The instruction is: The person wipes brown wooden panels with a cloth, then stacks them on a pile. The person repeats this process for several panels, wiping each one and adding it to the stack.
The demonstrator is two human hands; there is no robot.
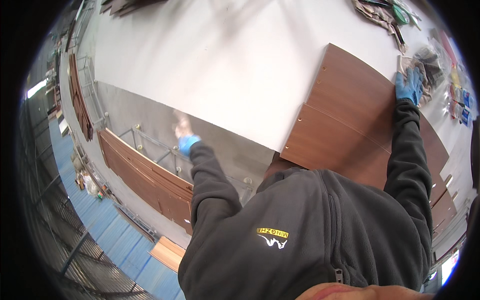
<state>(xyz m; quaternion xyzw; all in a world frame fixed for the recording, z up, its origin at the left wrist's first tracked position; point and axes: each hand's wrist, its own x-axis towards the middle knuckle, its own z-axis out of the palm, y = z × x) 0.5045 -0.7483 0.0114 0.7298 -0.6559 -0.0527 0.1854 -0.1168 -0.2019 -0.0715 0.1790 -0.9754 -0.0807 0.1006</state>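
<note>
My right hand [409, 86], in a blue glove, reaches to the right edge of brown wood-grain panels [345, 107]. Its fingers stretch forward over a crumpled beige cloth [416, 64]; any grip underneath is hidden. The panels lie flat on a white tabletop [235, 75], with small round holes along their left edge. Far to the left, my left hand [184, 132] hangs out past the table edge above the floor. A blue band shows at its wrist, while the pale fingers are smeared by motion.
Brown boards [145, 172] stand on a metal rack at the left. Clear plastic bags and small packets [460, 102] lie at the far right. Another rumpled cloth [380, 19] and a green tape roll [400, 15] are at the top right. Dark boards [127, 6] sit at the far edge.
</note>
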